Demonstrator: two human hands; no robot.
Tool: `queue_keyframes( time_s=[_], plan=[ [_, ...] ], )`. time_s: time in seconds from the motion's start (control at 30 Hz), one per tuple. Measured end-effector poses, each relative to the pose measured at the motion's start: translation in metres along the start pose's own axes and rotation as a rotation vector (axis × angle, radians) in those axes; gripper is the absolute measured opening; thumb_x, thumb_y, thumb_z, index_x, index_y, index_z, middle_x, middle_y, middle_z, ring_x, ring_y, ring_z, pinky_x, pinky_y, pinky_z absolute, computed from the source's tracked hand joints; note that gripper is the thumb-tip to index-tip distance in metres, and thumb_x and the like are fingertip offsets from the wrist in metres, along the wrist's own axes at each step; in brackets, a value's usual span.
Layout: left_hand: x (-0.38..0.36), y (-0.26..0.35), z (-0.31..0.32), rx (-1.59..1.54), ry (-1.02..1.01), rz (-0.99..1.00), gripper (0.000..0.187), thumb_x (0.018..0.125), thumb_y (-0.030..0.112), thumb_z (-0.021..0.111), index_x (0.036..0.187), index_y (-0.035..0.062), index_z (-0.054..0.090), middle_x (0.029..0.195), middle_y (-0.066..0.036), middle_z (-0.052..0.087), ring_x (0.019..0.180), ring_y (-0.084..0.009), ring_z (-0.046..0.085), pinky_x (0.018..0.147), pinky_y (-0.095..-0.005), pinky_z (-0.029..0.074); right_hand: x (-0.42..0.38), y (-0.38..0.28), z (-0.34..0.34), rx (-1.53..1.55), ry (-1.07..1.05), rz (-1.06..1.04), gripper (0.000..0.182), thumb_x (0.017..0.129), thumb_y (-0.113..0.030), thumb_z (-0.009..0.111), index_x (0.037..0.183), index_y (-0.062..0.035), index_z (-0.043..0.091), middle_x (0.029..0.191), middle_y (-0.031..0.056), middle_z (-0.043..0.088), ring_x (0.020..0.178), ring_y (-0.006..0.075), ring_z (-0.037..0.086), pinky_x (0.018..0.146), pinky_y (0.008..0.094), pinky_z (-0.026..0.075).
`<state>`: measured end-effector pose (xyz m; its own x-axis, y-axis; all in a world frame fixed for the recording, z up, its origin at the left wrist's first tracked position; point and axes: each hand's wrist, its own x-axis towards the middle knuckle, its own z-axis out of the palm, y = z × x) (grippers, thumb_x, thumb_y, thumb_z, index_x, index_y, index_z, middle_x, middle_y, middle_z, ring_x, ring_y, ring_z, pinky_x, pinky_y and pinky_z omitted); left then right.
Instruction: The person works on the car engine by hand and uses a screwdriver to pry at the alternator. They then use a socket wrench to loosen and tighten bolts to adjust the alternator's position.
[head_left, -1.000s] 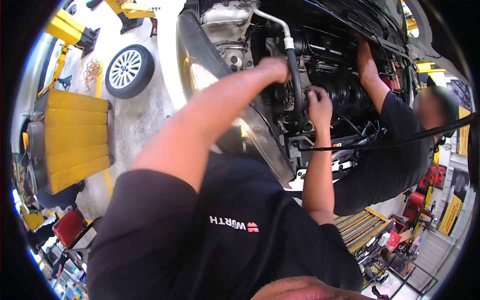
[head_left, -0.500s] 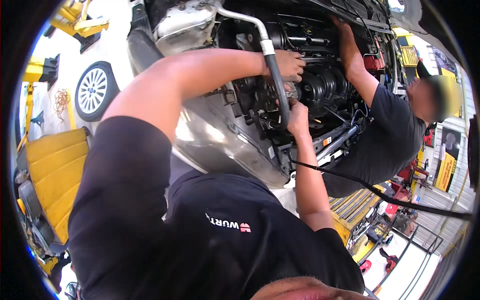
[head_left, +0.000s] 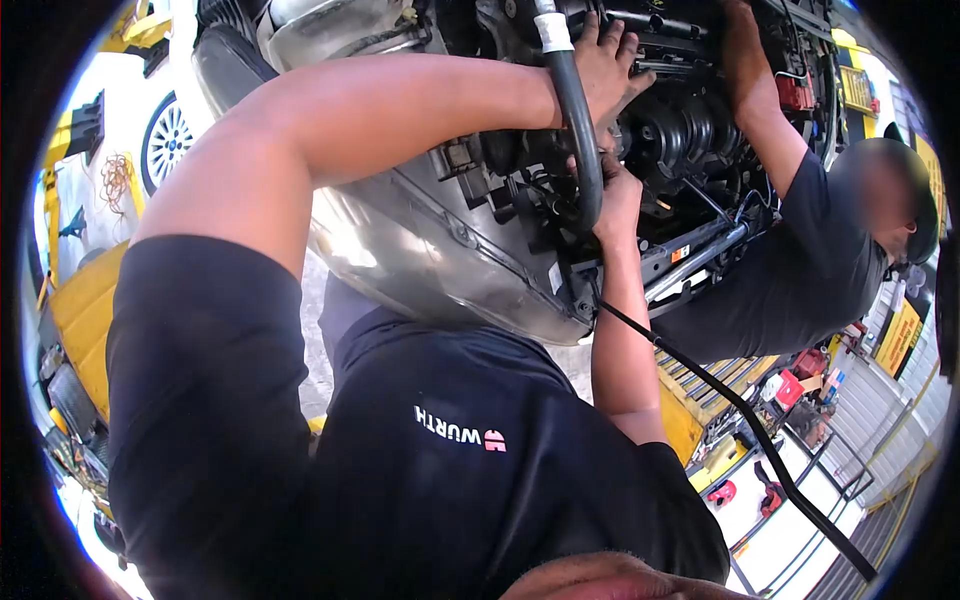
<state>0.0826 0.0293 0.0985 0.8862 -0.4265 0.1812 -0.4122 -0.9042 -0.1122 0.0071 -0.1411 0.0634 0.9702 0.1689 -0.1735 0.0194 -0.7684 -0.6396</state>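
My left hand (head_left: 603, 78) reaches over the engine from the left, fingers spread and resting among the parts behind a thick black hose (head_left: 574, 125). Below it, my right hand (head_left: 618, 200) comes up beside the hose's lower bend, its fingers curled and closed around something small. The hose and the fingers hide what that is. Just right of both hands sits the ribbed black intake manifold (head_left: 690, 130). A white-banded joint (head_left: 553, 32) tops the hose.
At the right, a co-worker (head_left: 790, 260) in a dark shirt leans over the engine bay, one arm (head_left: 755, 85) reaching in. The car's silver bumper (head_left: 430, 255) lies before me. A black strap (head_left: 740, 410) runs down to the right. A wheel (head_left: 168, 142) stands left.
My left hand has shifted up, its fingers now spread wider. My right hand stays low by the hose, closed. The view has moved, and the co-worker appears farther right.
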Motion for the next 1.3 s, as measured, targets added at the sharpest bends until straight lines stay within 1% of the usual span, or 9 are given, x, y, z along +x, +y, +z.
queue_keyframes(
  time_s=[0.27, 0.4, 0.5, 0.73, 0.93, 1.0, 1.03, 1.2, 1.3],
  plan=[
    [0.003, -0.008, 0.003, -0.224, 0.003, 0.11, 0.08, 0.075, 0.054, 0.069, 0.139, 0.01, 0.052, 0.146, -0.037, 0.042, 0.139, -0.0487, 0.038, 0.113, -0.0721, 0.017, 0.017, 0.012, -0.004, -0.105, -0.148, -0.008, 0.034, 0.09, -0.03, 0.071, 0.091, 0.0041, 0.072, 0.071, 0.0152, 0.068, 0.065, 0.0179, 0.063, 0.064, 0.0332, 0.049],
    [0.022, -0.003, 0.043, -0.232, 0.153, 0.076, 0.055, 0.086, 0.044, 0.055, 0.131, 0.0131, 0.057, 0.141, -0.035, 0.048, 0.136, -0.0471, 0.043, 0.11, -0.0747, 0.018, 0.019, 0.035, 0.012, 0.792, -0.233, 0.401, 0.018, 0.092, -0.018, 0.065, 0.096, -0.0008, 0.066, 0.071, 0.0008, 0.059, 0.056, 0.0126, 0.055, 0.053, 0.0239, 0.043],
    [0.065, 0.025, 0.12, -0.33, 0.396, -0.08, 0.05, 0.086, 0.047, 0.054, 0.123, 0.0145, 0.064, 0.129, -0.032, 0.058, 0.133, -0.0428, 0.046, 0.109, -0.0743, 0.02, 0.015, 0.035, 0.006, 0.528, -0.266, 0.347, 0.034, 0.098, -0.033, 0.061, 0.096, -0.0004, 0.068, 0.072, 0.0028, 0.062, 0.061, 0.0113, 0.056, 0.057, 0.0261, 0.045],
    [0.021, -0.029, 0.034, -0.297, 0.196, 0.136, 0.075, 0.082, 0.058, 0.063, 0.137, 0.0064, 0.056, 0.122, -0.03, 0.063, 0.124, -0.0429, 0.056, 0.115, -0.0643, 0.023, 0.002, -0.019, -0.018, -0.252, -0.069, -0.201, 0.036, 0.09, -0.028, 0.069, 0.099, 0.0067, 0.071, 0.083, 0.0221, 0.072, 0.072, 0.0183, 0.068, 0.07, 0.0351, 0.052],
    [0.007, -0.11, 0.013, -0.308, -0.088, 0.121, 0.075, 0.095, 0.056, 0.042, 0.153, 0.0082, 0.035, 0.16, -0.018, 0.032, 0.15, -0.037, 0.024, 0.122, -0.057, 0.014, 0.016, 0.006, -0.012, -0.345, -0.156, -0.257, 0.027, 0.093, -0.02, 0.061, 0.099, 0.005, 0.071, 0.073, 0.018, 0.069, 0.061, 0.0241, 0.064, 0.062, 0.0366, 0.05],
    [0.011, -0.126, 0.025, -0.146, -0.137, 0.265, 0.081, 0.091, 0.058, 0.046, 0.156, 0.0111, 0.031, 0.164, -0.016, 0.025, 0.152, -0.0376, 0.018, 0.123, -0.0562, 0.01, 0.017, 0.034, -0.002, 0.775, -0.282, 0.476, 0.025, 0.094, -0.017, 0.058, 0.101, 0.0043, 0.07, 0.07, 0.0081, 0.064, 0.056, 0.0186, 0.058, 0.055, 0.0325, 0.046],
    [0.015, -0.13, 0.032, -0.15, -0.161, 0.261, 0.087, 0.088, 0.059, 0.049, 0.158, 0.0135, 0.026, 0.166, -0.015, 0.019, 0.153, -0.0381, 0.014, 0.123, -0.0556, 0.008, 0.021, 0.054, -0.003, 0.987, -0.466, 0.514, 0.037, 0.097, -0.043, 0.065, 0.102, -0.0063, 0.06, 0.078, 0.0041, 0.06, 0.065, 0.0145, 0.052, 0.057, 0.0321, 0.043],
    [0.027, -0.126, 0.044, -0.429, -0.067, 0.088, 0.084, 0.094, 0.063, 0.041, 0.159, 0.0125, 0.024, 0.165, -0.019, 0.019, 0.153, -0.0393, 0.014, 0.123, -0.0562, 0.008, 0.004, 0.007, -0.006, 0.685, -0.282, 0.479, 0.026, 0.095, -0.02, 0.065, 0.102, 0.0046, 0.068, 0.074, 0.0031, 0.062, 0.064, 0.0127, 0.056, 0.06, 0.0286, 0.046],
    [0.03, -0.131, 0.035, -0.406, -0.069, 0.106, 0.081, 0.095, 0.061, 0.043, 0.157, 0.0112, 0.028, 0.164, -0.017, 0.022, 0.153, -0.0387, 0.015, 0.123, -0.0557, 0.009, 0.0, -0.007, -0.011, -0.113, -0.069, -0.062, 0.03, 0.094, -0.025, 0.07, 0.098, 0.0044, 0.068, 0.077, 0.0043, 0.068, 0.064, 0.0147, 0.055, 0.063, 0.0298, 0.047]
  ],
)
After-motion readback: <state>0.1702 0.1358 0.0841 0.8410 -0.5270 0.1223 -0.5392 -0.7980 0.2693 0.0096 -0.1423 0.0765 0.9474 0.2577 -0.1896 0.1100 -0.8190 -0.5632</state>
